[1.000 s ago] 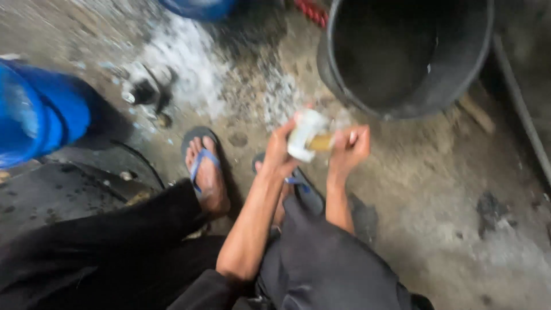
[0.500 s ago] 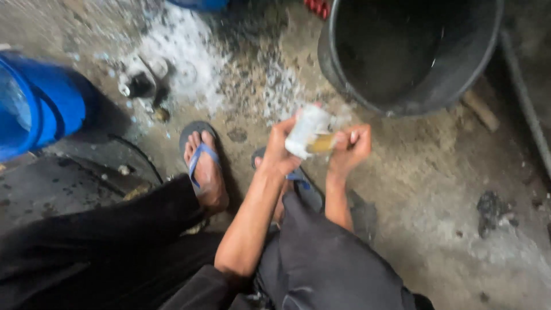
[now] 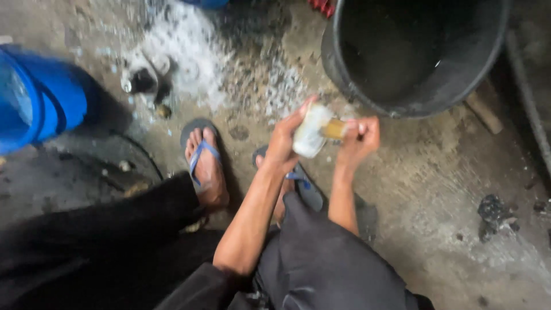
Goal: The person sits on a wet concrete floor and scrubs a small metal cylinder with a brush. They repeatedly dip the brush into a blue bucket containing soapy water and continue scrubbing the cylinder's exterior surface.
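Left hand [image 3: 285,143] wrapped around a white bottle [image 3: 310,133], right hand [image 3: 357,142] pinching its brownish end. Just beyond, black bucket [image 3: 367,95]; blue tub [image 3: 49,97] far left, sandalled foot [image 3: 204,166] below.

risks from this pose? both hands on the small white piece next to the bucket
1. The left hand and right hand hold the small white object in mid-air over bare concrete; a slip could drop it on the flip-flop-clad foot.
2. The black bucket sits very close; an elbow swing might knock it.
3. The picture is blurred, so grip security cannot be judged.
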